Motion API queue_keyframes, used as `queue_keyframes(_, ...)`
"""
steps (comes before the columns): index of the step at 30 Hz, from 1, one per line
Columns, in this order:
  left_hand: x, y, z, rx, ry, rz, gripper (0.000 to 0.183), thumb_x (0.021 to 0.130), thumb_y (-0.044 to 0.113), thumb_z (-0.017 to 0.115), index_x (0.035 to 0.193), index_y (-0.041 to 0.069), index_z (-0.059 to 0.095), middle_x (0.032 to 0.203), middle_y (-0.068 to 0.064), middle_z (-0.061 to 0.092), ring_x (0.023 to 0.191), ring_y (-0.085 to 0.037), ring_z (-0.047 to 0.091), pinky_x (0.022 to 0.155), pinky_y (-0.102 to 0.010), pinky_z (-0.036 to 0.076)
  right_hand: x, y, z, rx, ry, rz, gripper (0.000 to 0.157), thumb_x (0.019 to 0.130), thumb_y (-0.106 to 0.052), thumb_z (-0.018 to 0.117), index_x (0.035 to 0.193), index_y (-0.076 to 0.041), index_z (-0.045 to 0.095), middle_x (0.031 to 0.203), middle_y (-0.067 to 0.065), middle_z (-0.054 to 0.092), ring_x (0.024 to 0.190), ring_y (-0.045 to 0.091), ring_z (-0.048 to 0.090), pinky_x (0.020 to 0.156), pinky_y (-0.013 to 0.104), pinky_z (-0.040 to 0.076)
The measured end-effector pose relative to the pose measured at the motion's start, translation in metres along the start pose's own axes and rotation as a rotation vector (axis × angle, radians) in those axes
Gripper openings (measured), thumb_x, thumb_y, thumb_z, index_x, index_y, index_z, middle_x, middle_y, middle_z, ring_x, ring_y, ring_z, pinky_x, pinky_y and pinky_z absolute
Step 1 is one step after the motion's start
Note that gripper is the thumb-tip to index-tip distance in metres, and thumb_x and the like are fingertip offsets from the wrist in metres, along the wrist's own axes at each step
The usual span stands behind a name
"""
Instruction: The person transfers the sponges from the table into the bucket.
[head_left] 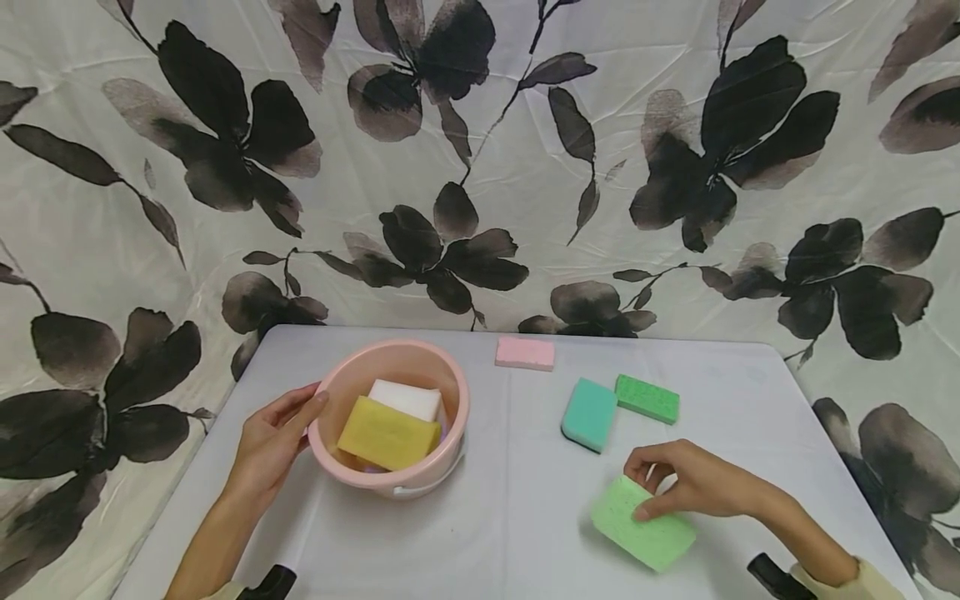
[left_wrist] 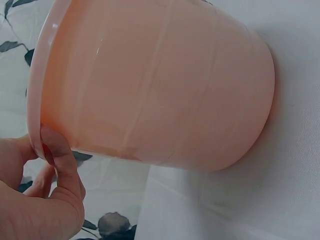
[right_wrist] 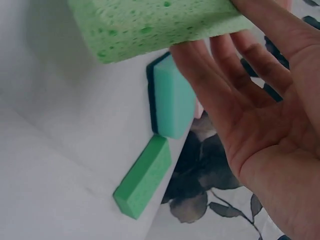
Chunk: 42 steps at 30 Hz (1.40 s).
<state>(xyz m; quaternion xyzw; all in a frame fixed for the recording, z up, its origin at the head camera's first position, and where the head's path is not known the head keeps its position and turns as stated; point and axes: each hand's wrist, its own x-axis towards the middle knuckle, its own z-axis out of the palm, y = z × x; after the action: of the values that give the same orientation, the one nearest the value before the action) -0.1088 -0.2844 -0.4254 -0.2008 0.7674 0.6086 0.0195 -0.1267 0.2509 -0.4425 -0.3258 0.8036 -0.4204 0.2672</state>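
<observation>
My left hand [head_left: 273, 442] pinches the rim of a pink bucket [head_left: 330, 450] between thumb and fingers; the left wrist view shows the fingertips [left_wrist: 57, 142] hooked under that rim. Inside the bucket a yellow sponge [head_left: 387, 435] lies tilted in front of a white sponge [head_left: 405, 400]. My right hand [head_left: 693, 479] grips a light green sponge [head_left: 637, 525] by its upper edge, thumb on the near face. In the right wrist view, this porous sponge [right_wrist: 150, 30] is held above the table, fingers beneath it.
Beyond the right hand lie a teal sponge [head_left: 589, 412] with a dark underside and a darker green sponge [head_left: 647, 398], close together. A pink sponge [head_left: 525, 353] sits near the table's back edge. The bucket's white handle [head_left: 431, 483] hangs on its near side. Floral fabric [head_left: 465, 167] rises behind the table.
</observation>
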Motion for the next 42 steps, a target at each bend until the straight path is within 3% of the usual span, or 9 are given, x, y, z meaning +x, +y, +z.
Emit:
queue_keyframes(7,0.000,-0.001,0.000,0.003,-0.003,0.012,0.072,0.098,0.052,0.064,0.154,0.010,0.045,0.156,-0.011,0.046,0.110,0.002,0.059,0.089,-0.015,0.053,0.011,-0.007,0.002,-0.038,0.132,-0.096,0.027,0.087,-0.029,0.084,0.100,-0.017,0.064,0.095,-0.003,0.063,0.087,0.013,0.069,0.077,0.032,0.061)
queue_keyframes(16,-0.001,0.001,0.000,0.014,0.000,0.004,0.072,0.098,0.052,0.064,0.154,0.010,0.045,0.156,-0.012,0.046,0.108,0.004,0.059,0.089,-0.014,0.053,0.028,-0.019,-0.006,-0.060,0.242,-0.047,0.033,0.085,-0.030,0.086,0.108,-0.015,0.068,0.097,-0.002,0.068,0.090,0.013,0.069,0.083,0.034,0.061)
queue_keyframes(28,-0.001,0.002,-0.002,0.019,-0.007,0.022,0.074,0.098,0.053,0.064,0.154,0.008,0.046,0.155,-0.015,0.047,0.102,0.009,0.060,0.087,-0.013,0.054,0.051,-0.046,-0.015,0.009,0.283,-0.046,0.031,0.084,-0.022,0.087,0.107,-0.010,0.069,0.092,0.003,0.069,0.088,0.017,0.071,0.077,0.032,0.062)
queue_keyframes(35,-0.001,0.004,-0.002,0.027,0.001,0.021,0.072,0.099,0.052,0.064,0.154,0.008,0.046,0.155,-0.014,0.047,0.102,0.007,0.060,0.087,-0.013,0.054,0.066,-0.058,-0.018,-0.002,0.325,-0.033,0.031,0.083,-0.024,0.088,0.107,-0.016,0.071,0.090,0.000,0.071,0.085,0.019,0.072,0.079,0.032,0.059)
queue_keyframes(42,-0.002,0.003,-0.002,0.037,0.005,0.032,0.071,0.099,0.050,0.063,0.153,0.007,0.046,0.155,-0.014,0.046,0.102,0.007,0.059,0.087,-0.013,0.054,0.083,-0.067,-0.019,0.006,0.366,-0.027,0.031,0.082,-0.025,0.089,0.108,-0.015,0.074,0.090,0.001,0.072,0.084,0.021,0.072,0.078,0.031,0.058)
